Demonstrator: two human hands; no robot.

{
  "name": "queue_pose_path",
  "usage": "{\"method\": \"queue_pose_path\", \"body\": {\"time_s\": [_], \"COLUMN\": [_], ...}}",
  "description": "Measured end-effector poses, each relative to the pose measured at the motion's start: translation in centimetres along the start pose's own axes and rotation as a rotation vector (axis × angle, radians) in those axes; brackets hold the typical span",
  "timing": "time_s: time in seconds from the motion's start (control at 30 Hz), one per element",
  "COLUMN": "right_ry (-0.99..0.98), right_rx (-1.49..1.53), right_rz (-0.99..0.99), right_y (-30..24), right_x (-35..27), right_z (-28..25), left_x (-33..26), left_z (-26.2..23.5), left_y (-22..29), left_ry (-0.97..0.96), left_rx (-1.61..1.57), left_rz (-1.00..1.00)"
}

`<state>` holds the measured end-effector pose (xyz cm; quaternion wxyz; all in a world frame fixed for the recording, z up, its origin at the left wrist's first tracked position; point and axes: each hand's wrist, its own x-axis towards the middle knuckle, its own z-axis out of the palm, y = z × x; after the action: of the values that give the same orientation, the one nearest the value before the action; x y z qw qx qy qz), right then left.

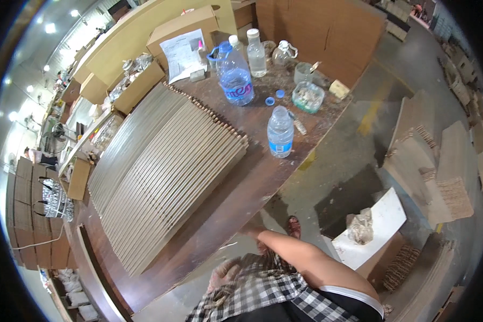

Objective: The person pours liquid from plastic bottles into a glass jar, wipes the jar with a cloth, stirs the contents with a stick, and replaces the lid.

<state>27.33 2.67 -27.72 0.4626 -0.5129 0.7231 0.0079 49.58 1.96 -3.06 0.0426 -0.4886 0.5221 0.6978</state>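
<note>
My left hand [224, 275] is low in the picture, against the black-and-white checkered cloth [252, 290] at my waist; its fingers are not clear. My bare right forearm comes in from the lower right, and my right hand [250, 229] is dim beside the near edge of the brown table [198, 244]. Whether either hand holds anything does not show. In front of both, a long row of thin grey-brown strips or boards [169, 172] lies packed side by side on the table, apart from my hands.
Past the row stand a large blue-tinted bottle [235, 80], a small open water bottle [280, 134], a clear bottle [256, 56] and a tub of scraps [308, 97]. Stacked boards [451, 177] and a white panel with a crumpled plastic bag [360, 226] are at right.
</note>
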Motion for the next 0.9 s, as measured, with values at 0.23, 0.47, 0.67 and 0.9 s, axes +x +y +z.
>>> {"method": "queue_pose_path", "body": {"time_s": [0.23,0.47,0.67,0.9], "right_ry": [0.073,0.960,0.906,0.534], "right_rx": [0.821,0.393,-0.220,-0.613], "right_rz": [0.040,-0.181,-0.263,-0.096], "right_y": [7.9,9.0,13.9,15.2], "right_x": [-22.4,-24.3,-15.0,-2.9], "right_z": [-13.0,-35.5,-47.8,-50.3], "left_x": [7.3,13.6,17.4,17.6], "left_z": [3.7,10.3,14.7,18.0], "left_y": [8.0,17.8,20.6,23.3], "left_ry": [-0.230,0.059,0.202,0.345], "left_rx": [0.001,0.186,0.092,0.055], "left_rz": [0.641,1.040,0.917,0.927]}}
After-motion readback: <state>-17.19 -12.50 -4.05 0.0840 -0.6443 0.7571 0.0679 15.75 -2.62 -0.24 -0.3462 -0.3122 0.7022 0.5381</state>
